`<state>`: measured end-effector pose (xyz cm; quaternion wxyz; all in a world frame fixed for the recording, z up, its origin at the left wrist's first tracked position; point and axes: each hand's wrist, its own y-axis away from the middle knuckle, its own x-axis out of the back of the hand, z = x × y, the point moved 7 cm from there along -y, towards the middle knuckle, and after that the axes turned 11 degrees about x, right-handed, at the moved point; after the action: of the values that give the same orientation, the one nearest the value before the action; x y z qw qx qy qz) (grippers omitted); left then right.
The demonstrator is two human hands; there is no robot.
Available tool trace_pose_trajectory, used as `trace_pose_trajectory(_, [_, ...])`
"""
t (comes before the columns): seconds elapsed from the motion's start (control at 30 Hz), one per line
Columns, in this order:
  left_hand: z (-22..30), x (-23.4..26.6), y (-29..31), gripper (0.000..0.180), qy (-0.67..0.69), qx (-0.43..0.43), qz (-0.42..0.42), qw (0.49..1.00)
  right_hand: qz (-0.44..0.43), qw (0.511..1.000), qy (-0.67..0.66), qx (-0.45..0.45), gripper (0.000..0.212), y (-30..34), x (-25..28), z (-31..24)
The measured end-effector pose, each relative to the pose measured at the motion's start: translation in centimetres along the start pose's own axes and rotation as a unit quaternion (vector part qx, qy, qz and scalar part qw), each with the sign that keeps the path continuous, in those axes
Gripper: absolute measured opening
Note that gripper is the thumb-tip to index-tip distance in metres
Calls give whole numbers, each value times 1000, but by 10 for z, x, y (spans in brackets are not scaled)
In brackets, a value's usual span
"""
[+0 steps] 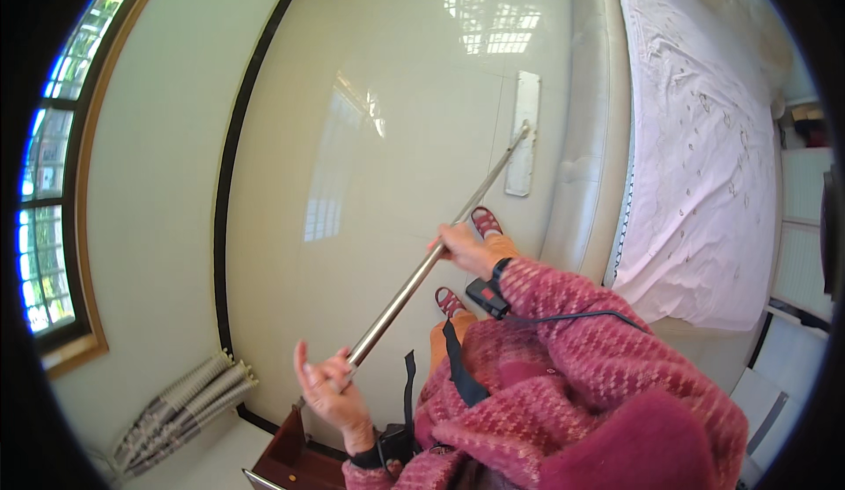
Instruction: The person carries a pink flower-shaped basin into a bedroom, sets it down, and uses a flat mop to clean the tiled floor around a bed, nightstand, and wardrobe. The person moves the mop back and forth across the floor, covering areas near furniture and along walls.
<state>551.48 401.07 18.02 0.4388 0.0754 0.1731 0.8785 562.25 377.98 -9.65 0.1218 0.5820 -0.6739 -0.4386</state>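
A flat mop lies with its long white rectangular head (523, 151) on the shiny pale floor, close beside the bed. Its metal handle (400, 301) slants from the head back toward me, down to the left. My right hand (461, 249) is wrapped round the middle of the handle. Near the handle's upper end is my left hand (333, 389), closed round it with a finger or two sticking out. Black devices are strapped at both wrists, and a cable runs along my right sleeve.
On the right stands a bed with a pale padded side (585, 164) and a pink sheet (695, 173). A wall with a black skirting strip (225, 191), a window (53, 155) and a gathered curtain (189, 411) line the left. An open brown drawer (299, 464) is at lower left.
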Motion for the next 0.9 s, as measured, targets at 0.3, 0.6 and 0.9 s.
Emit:
trace_pose_trajectory(0.3, [-16,-257,-89,35,38,95,-177,979,54,997,11,52,21,-154,125,-196])
trace_pose_trajectory(0.6, [65,-171,-60,43,-33,26,134,990,-42,994,69,-70,16,-131,-43,-164])
trace_pose_trajectory(0.9, [170,-202,-31,42,-284,-163,210,921,-312,935,-23,-169,16,-105,-232,-142])
